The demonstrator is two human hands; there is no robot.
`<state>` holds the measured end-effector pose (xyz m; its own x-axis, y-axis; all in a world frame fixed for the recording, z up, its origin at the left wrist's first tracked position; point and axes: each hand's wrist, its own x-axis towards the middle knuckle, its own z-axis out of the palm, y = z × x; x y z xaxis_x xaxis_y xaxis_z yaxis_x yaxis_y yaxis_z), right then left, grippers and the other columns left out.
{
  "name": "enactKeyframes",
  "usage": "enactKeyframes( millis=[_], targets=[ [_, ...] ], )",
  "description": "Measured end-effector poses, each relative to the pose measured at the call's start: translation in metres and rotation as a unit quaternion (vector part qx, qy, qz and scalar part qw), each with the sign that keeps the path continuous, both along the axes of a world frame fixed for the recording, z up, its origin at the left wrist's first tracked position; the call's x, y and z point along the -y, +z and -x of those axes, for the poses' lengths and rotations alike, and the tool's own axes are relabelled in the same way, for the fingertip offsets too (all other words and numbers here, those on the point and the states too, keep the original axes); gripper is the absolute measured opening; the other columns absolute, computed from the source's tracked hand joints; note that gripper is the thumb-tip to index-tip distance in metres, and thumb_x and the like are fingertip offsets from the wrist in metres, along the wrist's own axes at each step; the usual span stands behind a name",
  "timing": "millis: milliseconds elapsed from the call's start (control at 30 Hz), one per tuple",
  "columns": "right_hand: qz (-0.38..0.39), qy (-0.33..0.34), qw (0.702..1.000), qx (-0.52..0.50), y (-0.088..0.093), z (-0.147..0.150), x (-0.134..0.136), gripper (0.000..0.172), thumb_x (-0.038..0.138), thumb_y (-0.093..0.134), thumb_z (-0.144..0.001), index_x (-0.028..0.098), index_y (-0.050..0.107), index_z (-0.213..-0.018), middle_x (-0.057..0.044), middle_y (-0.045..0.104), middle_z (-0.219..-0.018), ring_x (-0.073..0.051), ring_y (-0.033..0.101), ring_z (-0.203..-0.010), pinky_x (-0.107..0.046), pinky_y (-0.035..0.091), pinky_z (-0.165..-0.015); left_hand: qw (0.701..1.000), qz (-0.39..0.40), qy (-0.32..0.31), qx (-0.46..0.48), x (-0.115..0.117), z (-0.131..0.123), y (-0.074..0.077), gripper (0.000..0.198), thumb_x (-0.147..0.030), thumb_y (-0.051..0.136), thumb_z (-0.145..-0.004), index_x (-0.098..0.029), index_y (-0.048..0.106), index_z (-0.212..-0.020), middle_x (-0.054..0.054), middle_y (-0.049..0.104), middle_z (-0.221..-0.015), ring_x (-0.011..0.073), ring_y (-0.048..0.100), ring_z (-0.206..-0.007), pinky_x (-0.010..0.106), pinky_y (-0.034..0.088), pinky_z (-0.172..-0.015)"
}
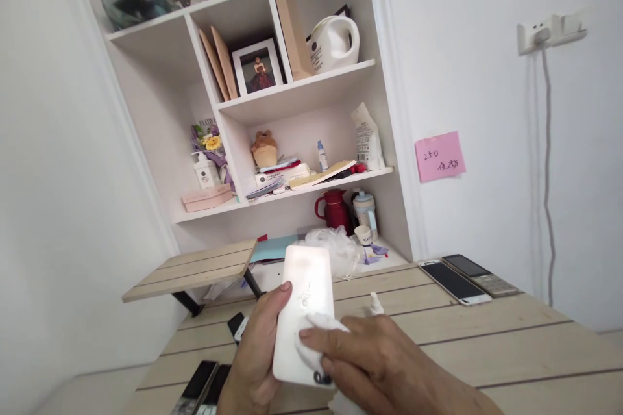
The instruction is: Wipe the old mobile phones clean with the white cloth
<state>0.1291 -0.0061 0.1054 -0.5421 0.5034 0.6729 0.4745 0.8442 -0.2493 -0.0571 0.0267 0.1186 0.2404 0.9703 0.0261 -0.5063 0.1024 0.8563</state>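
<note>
a: so, status?
b: wooden desk (487,350) under white shelves (296,93). right hand (384,363) has fingers pressing a white cloth to the phone; left hand (253,350) has fingers curled round a white smartphone (311,278), held above the desk.
a: what's left?
b: white cloth (311,343) covers the lower back, smears (304,296) show just above it, glare hides the rest, can't tell.

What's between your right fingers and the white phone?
A soft white cloth lies between the right hand's fingers and the shiny white rectangular phone, in the head view.

shelves (302,97) behind the desk (487,350); phones (455,282) on the desk's right end; note (440,156) on the wall right of the shelves; socket (538,35) above and further right.
</note>
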Motion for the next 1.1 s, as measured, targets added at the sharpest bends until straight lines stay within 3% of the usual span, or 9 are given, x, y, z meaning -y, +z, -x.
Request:
enactKeyframes(
  millis=[100, 200, 300, 433, 533, 833, 900, 1000, 1100],
  targets=[
    [-0.011, -0.031, 0.995, -0.096, -0.005, -0.010, -0.010, 0.037, 0.022, 0.046, -0.098, 0.030, 0.056, -0.132, -0.004, 0.072, -0.098, -0.019, 0.068, -0.080, -0.031, 0.054, -0.070, 0.996, -0.041, -0.077, -0.012, 0.006, -0.003, 0.000, 0.030, -0.028, 0.058, -0.090, -0.006, 0.068, -0.108, 0.016, 0.075, -0.091, 0.0245, 0.070, -0.082, 0.034, 0.052, -0.075],
    [-0.033, -0.056, 0.981, -0.186, -0.010, -0.014, -0.018, 0.038, 0.022, 0.045, -0.098, 0.026, 0.054, -0.135, -0.007, 0.071, -0.111, -0.019, 0.068, -0.091, -0.032, 0.055, -0.078, 0.992, -0.074, -0.105, -0.015, 0.009, -0.009, 0.002, 0.029, -0.026, 0.054, -0.093, -0.006, 0.068, -0.109, 0.017, 0.075, -0.092, 0.0247, 0.070, -0.084, 0.034, 0.052, -0.076],
    [-0.031, -0.047, 0.985, -0.162, -0.012, -0.008, -0.016, 0.038, 0.020, 0.044, -0.097, 0.025, 0.055, -0.134, -0.007, 0.071, -0.107, -0.019, 0.069, -0.087, -0.032, 0.056, -0.075, 0.994, -0.070, -0.077, -0.014, 0.006, -0.012, 0.003, 0.030, -0.028, 0.055, -0.093, -0.007, 0.068, -0.110, 0.016, 0.075, -0.090, 0.0245, 0.070, -0.083, 0.034, 0.052, -0.074],
    [-0.020, -0.014, 0.999, -0.033, -0.005, 0.003, -0.002, 0.037, 0.017, 0.048, -0.094, 0.028, 0.059, -0.128, -0.004, 0.072, -0.092, -0.020, 0.069, -0.077, -0.032, 0.056, -0.070, 0.998, -0.067, -0.006, -0.022, -0.001, -0.003, 0.003, 0.032, -0.031, 0.058, -0.092, -0.009, 0.066, -0.114, 0.014, 0.075, -0.090, 0.0230, 0.070, -0.080, 0.032, 0.053, -0.071],
    [-0.006, -0.003, 1.000, 0.001, 0.001, 0.002, 0.003, 0.037, 0.015, 0.050, -0.093, 0.031, 0.060, -0.125, -0.001, 0.072, -0.094, -0.019, 0.069, -0.077, -0.031, 0.056, -0.069, 0.996, -0.075, -0.039, -0.029, -0.002, 0.003, 0.001, 0.036, -0.031, 0.056, -0.093, -0.013, 0.061, -0.123, 0.013, 0.075, -0.093, 0.0211, 0.071, -0.077, 0.030, 0.052, -0.070],
    [-0.083, -0.116, 0.967, -0.209, -0.009, -0.014, -0.018, 0.037, 0.020, 0.046, -0.097, 0.023, 0.056, -0.133, -0.009, 0.071, -0.111, -0.020, 0.069, -0.093, -0.030, 0.055, -0.079, 0.988, -0.093, -0.106, -0.062, 0.007, -0.009, -0.002, 0.031, -0.027, 0.056, -0.093, -0.008, 0.065, -0.117, 0.016, 0.074, -0.094, 0.0216, 0.069, -0.085, 0.026, 0.049, -0.067],
    [-0.064, -0.105, 0.977, -0.174, -0.007, -0.009, -0.014, 0.037, 0.020, 0.045, -0.097, 0.023, 0.057, -0.132, -0.008, 0.072, -0.105, -0.019, 0.070, -0.086, -0.030, 0.055, -0.074, 0.991, -0.090, -0.084, -0.056, 0.005, -0.010, 0.000, 0.033, -0.030, 0.058, -0.092, -0.009, 0.065, -0.117, 0.016, 0.074, -0.094, 0.0217, 0.070, -0.081, 0.027, 0.050, -0.066],
    [-0.013, -0.060, 0.998, -0.032, 0.000, 0.000, -0.003, 0.033, 0.020, 0.049, -0.095, 0.028, 0.062, -0.124, -0.003, 0.073, -0.089, -0.019, 0.068, -0.072, -0.029, 0.054, -0.065, 0.995, -0.079, -0.031, -0.043, 0.001, -0.007, 0.002, 0.039, -0.035, 0.061, -0.089, -0.010, 0.064, -0.119, 0.017, 0.074, -0.095, 0.0212, 0.069, -0.074, 0.028, 0.051, -0.063],
    [0.009, -0.047, 0.997, 0.054, 0.004, 0.002, 0.003, 0.032, 0.020, 0.052, -0.093, 0.033, 0.063, -0.121, 0.000, 0.072, -0.086, -0.019, 0.067, -0.070, -0.028, 0.052, -0.064, 0.995, -0.079, 0.005, -0.053, 0.001, -0.006, 0.005, 0.040, -0.035, 0.063, -0.088, -0.011, 0.063, -0.120, 0.015, 0.073, -0.095, 0.0198, 0.068, -0.071, 0.027, 0.051, -0.061]
  ],
)
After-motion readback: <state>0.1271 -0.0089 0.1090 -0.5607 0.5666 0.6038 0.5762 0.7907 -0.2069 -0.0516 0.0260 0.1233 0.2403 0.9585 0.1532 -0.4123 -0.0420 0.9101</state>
